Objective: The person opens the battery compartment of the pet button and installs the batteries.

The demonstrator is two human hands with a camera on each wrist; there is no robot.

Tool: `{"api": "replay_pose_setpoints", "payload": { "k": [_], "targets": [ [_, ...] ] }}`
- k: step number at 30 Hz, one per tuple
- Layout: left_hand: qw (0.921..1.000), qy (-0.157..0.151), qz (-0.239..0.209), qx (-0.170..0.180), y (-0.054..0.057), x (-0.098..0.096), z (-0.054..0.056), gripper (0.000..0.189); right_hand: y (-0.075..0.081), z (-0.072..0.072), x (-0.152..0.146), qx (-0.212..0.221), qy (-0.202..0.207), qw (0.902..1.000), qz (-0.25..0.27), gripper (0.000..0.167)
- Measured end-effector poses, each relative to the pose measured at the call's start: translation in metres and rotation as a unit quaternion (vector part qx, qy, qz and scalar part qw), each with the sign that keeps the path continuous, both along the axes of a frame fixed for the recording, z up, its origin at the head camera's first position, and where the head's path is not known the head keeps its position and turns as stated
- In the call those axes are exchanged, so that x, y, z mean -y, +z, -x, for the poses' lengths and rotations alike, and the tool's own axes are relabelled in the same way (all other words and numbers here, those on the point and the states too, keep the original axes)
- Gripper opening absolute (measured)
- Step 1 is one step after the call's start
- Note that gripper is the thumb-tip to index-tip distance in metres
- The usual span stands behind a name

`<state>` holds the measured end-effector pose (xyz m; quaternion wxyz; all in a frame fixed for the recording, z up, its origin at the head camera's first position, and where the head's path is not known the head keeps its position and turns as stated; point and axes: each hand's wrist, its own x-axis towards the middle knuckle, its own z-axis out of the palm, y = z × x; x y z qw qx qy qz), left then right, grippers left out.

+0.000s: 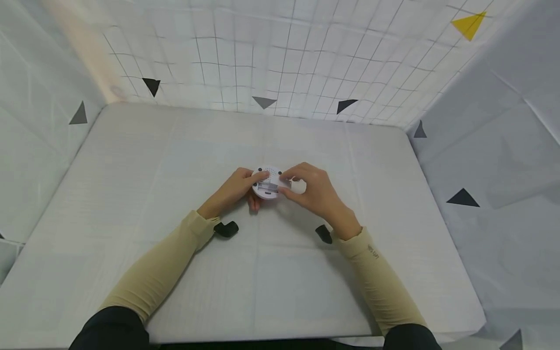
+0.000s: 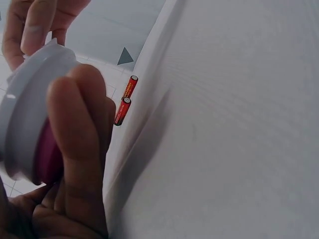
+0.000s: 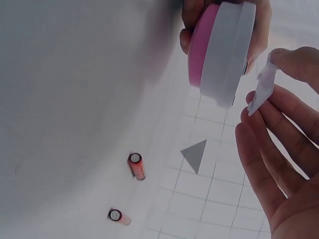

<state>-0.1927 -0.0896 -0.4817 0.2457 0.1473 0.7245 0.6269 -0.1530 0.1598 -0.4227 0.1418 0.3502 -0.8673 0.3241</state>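
Note:
A round white device with a pink side (image 3: 227, 55) is gripped in my left hand (image 1: 239, 186). Its underside (image 1: 268, 183) faces up toward the head camera, showing small holes, dark feet and an uncovered battery compartment (image 1: 267, 186). The left thumb lies across this face, and the fingers curl round the pink side. My right hand (image 1: 316, 190) pinches a small white battery cover (image 3: 264, 85) between thumb and fingertips. That cover is tilted and stands beside the device's face, with a narrow gap showing in the right wrist view.
Two red batteries, one (image 3: 136, 166) a little apart from the other (image 3: 118, 216), rest on the white table (image 1: 197, 291) in the wrist views. White sheets with a grid (image 1: 262, 58) and dark triangles (image 1: 151, 86) rise behind and at the sides.

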Motion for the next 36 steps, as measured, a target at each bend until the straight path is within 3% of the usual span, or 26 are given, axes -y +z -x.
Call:
{"api": "replay_pose_setpoints", "payload": {
  "k": [14,25,36],
  "targets": [
    [0.9999,0.000,0.000,0.011,0.002,0.000,0.000,0.056,0.007,0.006,-0.016,0.016,-0.084,0.9959,-0.028,0.033],
    [0.9999,0.001,-0.001,0.012,0.002,0.000,0.000,0.054,0.004,0.013,-0.028,0.056,-0.142,0.9878,-0.033,0.034],
    [0.9999,-0.005,-0.006,0.012,0.001,0.001,0.001,0.053,0.002,0.019,-0.044,0.059,-0.191,0.9789,-0.041,0.031]
  ]
}}
